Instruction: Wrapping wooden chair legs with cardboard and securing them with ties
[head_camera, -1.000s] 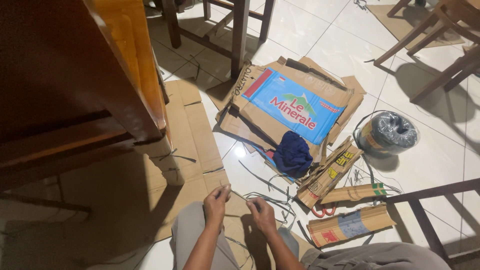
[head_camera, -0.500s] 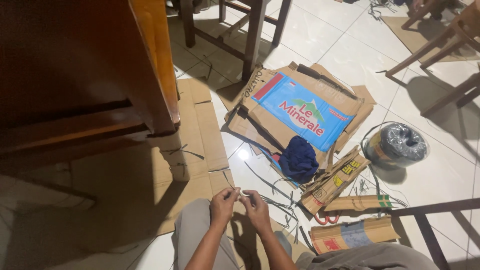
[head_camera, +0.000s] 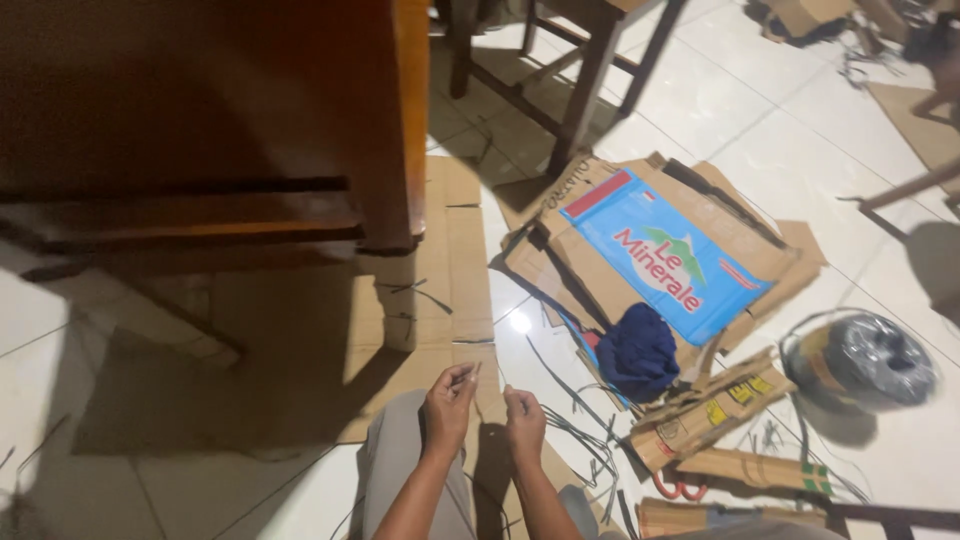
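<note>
Above the cardboard sheet (head_camera: 300, 400), a thin strip (head_camera: 466, 374) juts from the left hand (head_camera: 449, 407) grip.

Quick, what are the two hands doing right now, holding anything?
Left hand: pinched shut on a thin dark strip.
Right hand: fingers curled beside the left; whether it grips anything cannot be told.

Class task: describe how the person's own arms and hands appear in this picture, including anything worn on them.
Both forearms are bare, with no sleeves in view. The left hand and right hand wear no gloves; no watch, ring or bracelet can be made out.
</note>
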